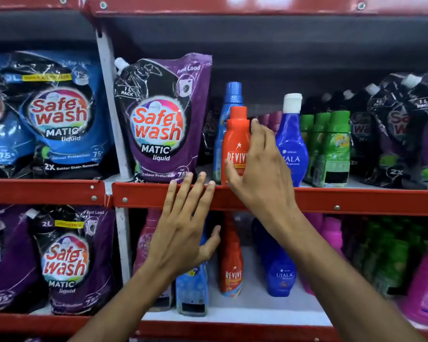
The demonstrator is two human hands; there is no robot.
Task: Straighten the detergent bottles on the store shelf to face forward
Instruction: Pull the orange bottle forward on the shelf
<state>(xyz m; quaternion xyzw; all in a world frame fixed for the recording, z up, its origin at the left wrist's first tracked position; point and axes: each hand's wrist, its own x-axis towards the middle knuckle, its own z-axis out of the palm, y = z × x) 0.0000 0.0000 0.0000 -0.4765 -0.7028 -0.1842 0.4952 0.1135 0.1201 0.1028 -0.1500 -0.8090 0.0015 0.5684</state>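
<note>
Nearest: two bare forearms enter from the bottom edge and reach up toward the shelving.

Left hand (183,225): flat, fingers spread, grip open and holding nothing. Its fingertips lie against the red front rail (356,201) of the upper shelf, just left of the orange bottle; the palm hangs in front of the lower shelf, covering part of a light blue bottle (192,290) there.

Right hand (260,164): grip closed around the orange Revive bottle (235,141), thumb across the label low on the front, fingers wrapped round its right side up to the shoulder. The bottle stands upright at the front edge of the upper shelf, label facing forward and partly covered by the thumb.

Just behind and left of it: a taller blue bottle (229,102), upright, mostly hidden. Just right of the hand: a dark blue Ujala bottle (292,144) with a white cap, label forward. Further right: green bottles (336,144) in shrink-wrap, then dark pouches. Left of the orange bottle: a purple Safewash pouch (161,119); past the upright post, a blue Safewash pouch (59,114).

Lower shelf, behind the arms: a second Revive bottle (231,265), a second Ujala bottle (281,275), pink bottles (425,280) at far right, blurred.
</note>
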